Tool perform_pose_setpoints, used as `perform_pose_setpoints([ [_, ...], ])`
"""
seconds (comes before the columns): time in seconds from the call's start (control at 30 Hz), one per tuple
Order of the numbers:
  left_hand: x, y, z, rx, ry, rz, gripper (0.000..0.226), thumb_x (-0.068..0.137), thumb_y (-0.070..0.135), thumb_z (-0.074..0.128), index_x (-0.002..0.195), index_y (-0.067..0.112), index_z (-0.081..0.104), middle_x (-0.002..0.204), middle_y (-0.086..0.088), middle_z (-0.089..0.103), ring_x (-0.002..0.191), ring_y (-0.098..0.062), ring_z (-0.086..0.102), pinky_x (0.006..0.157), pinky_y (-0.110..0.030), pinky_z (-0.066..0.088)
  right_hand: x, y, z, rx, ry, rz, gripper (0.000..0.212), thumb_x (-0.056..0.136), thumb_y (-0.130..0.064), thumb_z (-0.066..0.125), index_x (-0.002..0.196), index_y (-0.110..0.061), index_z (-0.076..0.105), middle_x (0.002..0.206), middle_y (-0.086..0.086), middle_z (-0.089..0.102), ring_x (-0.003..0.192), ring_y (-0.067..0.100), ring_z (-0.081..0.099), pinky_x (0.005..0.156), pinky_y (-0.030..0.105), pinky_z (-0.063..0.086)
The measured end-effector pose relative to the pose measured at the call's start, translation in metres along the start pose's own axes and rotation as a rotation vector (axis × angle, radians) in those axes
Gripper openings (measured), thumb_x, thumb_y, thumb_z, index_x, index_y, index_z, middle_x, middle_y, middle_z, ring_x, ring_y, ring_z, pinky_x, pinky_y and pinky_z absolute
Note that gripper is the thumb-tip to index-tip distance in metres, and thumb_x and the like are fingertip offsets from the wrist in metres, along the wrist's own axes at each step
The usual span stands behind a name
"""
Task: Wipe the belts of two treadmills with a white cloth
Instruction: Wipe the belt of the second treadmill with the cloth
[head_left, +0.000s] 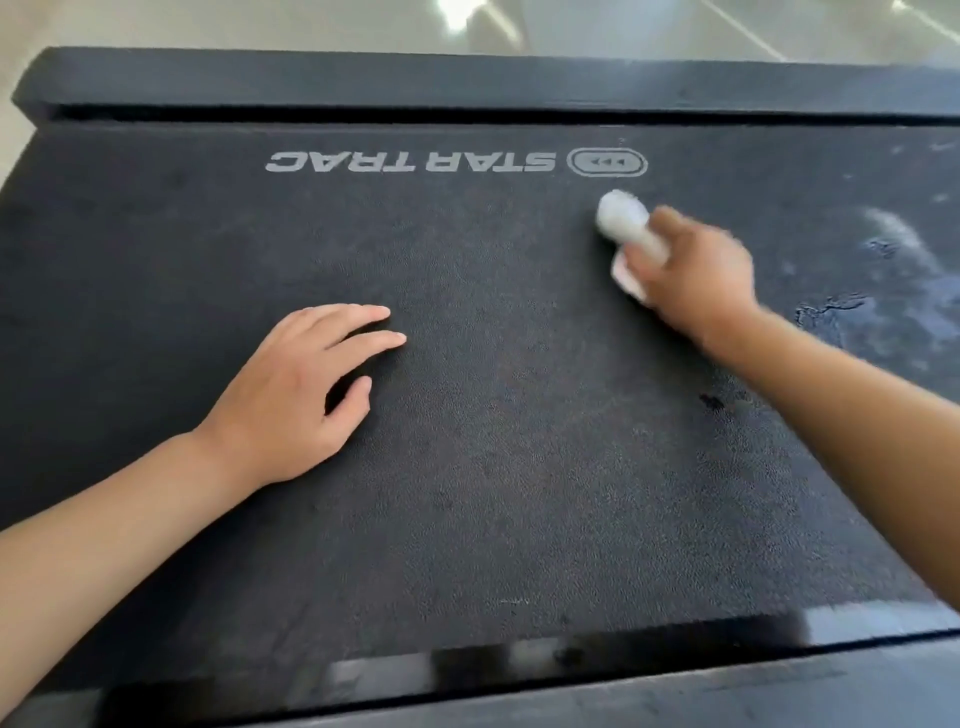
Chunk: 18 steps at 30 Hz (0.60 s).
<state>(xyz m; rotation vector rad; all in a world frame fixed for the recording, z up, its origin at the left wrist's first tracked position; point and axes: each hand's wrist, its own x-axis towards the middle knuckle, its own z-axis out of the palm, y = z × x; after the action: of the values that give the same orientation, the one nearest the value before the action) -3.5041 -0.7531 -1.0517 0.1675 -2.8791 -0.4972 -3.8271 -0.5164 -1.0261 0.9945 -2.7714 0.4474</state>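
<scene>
Right hand (693, 265) grips white cloth (623, 215) on belt (519, 415) near far edge; left hand (296, 384) flat, released.

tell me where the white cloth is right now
In the head view, the white cloth is bunched in the right hand on the belt, just below the logo's oval emblem.

The left hand (296, 395) lay flat, fingers spread; the right hand (696, 270), arm outstretched, was curled in a grip.
</scene>
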Motion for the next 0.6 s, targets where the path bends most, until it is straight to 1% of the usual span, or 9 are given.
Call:
perform_pose_setpoints([
  [0.03, 0.001, 0.000, 0.000, -0.001, -0.002, -0.001, 0.047, 0.096, 0.023, 0.052, 0.142, 0.019, 0.064, 0.152, 0.000, 0.054, 0.139, -0.026, 0.050, 0.119, -0.048, 0.036, 0.014, 0.011, -0.001, -0.037, -0.005, 0.109, 0.026, 0.095, -0.045, 0.052, 0.102, -0.021, 0.053, 0.092, 0.010, 0.066, 0.088, 0.039, 0.062, 0.069, 0.038, 0.041],
  [0.07, 0.001, 0.000, 0.000, -0.001, -0.004, -0.002, 0.047, 0.096, 0.024, 0.052, 0.142, 0.019, 0.064, 0.152, 0.000, 0.054, 0.139, -0.026, 0.050, 0.119, -0.049, 0.036, 0.016, 0.008, 0.000, -0.073, -0.014, 0.133, 0.027, 0.095, -0.043, 0.050, 0.105, -0.018, 0.053, 0.094, 0.014, 0.066, 0.089, 0.041, 0.062, 0.070, 0.039, 0.042],
  [0.17, 0.000, -0.001, 0.001, -0.001, -0.005, -0.009, 0.048, 0.096, 0.026, 0.051, 0.142, 0.018, 0.062, 0.153, 0.001, 0.053, 0.140, -0.025, 0.050, 0.119, -0.049, 0.035, -0.027, -0.052, 0.003, -0.043, -0.106, -0.031, 0.017, 0.095, -0.035, 0.056, 0.104, -0.021, 0.053, 0.090, 0.000, 0.058, 0.092, 0.033, 0.065, 0.071, 0.036, 0.047],
  [0.23, 0.001, -0.002, 0.001, -0.008, 0.002, -0.036, 0.051, 0.095, 0.029, 0.052, 0.144, 0.017, 0.060, 0.153, 0.000, 0.053, 0.141, -0.025, 0.049, 0.121, -0.048, 0.034, -0.088, -0.106, 0.006, 0.083, -0.292, -0.304, 0.015, 0.089, -0.035, 0.059, 0.098, -0.025, 0.054, 0.091, -0.002, 0.059, 0.091, 0.029, 0.066, 0.074, 0.039, 0.052],
  [0.3, 0.001, -0.002, 0.000, -0.022, 0.002, -0.043, 0.049, 0.095, 0.030, 0.051, 0.141, 0.015, 0.062, 0.152, -0.002, 0.053, 0.141, -0.027, 0.049, 0.121, -0.046, 0.034, -0.157, -0.155, -0.008, 0.210, -0.479, -0.724, 0.015, 0.087, -0.036, 0.060, 0.097, -0.025, 0.057, 0.091, 0.002, 0.061, 0.081, 0.030, 0.064, 0.065, 0.041, 0.051],
  [0.37, 0.001, -0.005, -0.003, -0.029, 0.004, -0.028, 0.045, 0.097, 0.027, 0.049, 0.137, 0.012, 0.064, 0.150, -0.004, 0.054, 0.139, -0.026, 0.049, 0.121, -0.043, 0.034, -0.183, -0.165, -0.016, 0.282, -0.601, -0.971, 0.019, 0.092, -0.038, 0.060, 0.098, -0.021, 0.055, 0.087, 0.003, 0.057, 0.072, 0.031, 0.059, 0.056, 0.039, 0.044],
  [0.43, 0.000, -0.015, -0.009, -0.006, 0.010, -0.032, 0.044, 0.097, 0.025, 0.048, 0.136, 0.011, 0.065, 0.149, -0.004, 0.055, 0.139, -0.025, 0.049, 0.121, -0.040, 0.034, -0.151, -0.147, -0.007, 0.298, -0.453, -0.919, 0.015, 0.095, -0.038, 0.054, 0.097, -0.022, 0.054, 0.088, 0.001, 0.059, 0.075, 0.029, 0.061, 0.059, 0.039, 0.046],
  [0.5, -0.004, -0.030, -0.016, 0.051, 0.024, -0.104, 0.047, 0.097, 0.029, 0.047, 0.138, 0.012, 0.063, 0.150, -0.005, 0.054, 0.140, -0.027, 0.049, 0.121, -0.042, 0.034, -0.082, -0.116, 0.004, 0.180, -0.295, -0.584, 0.012, 0.098, -0.040, 0.053, 0.098, -0.027, 0.055, 0.090, -0.004, 0.063, 0.085, 0.027, 0.066, 0.067, 0.038, 0.050],
  [0.6, -0.010, -0.047, -0.022, 0.097, 0.055, -0.254, 0.055, 0.097, 0.038, 0.043, 0.141, 0.009, 0.059, 0.151, -0.009, 0.054, 0.141, -0.031, 0.048, 0.121, -0.047, 0.034, 0.032, -0.055, 0.013, -0.049, -0.116, -0.073, 0.037, 0.102, -0.049, 0.045, 0.123, -0.020, 0.051, 0.107, 0.009, 0.068, 0.098, 0.037, 0.065, 0.074, 0.040, 0.042],
])
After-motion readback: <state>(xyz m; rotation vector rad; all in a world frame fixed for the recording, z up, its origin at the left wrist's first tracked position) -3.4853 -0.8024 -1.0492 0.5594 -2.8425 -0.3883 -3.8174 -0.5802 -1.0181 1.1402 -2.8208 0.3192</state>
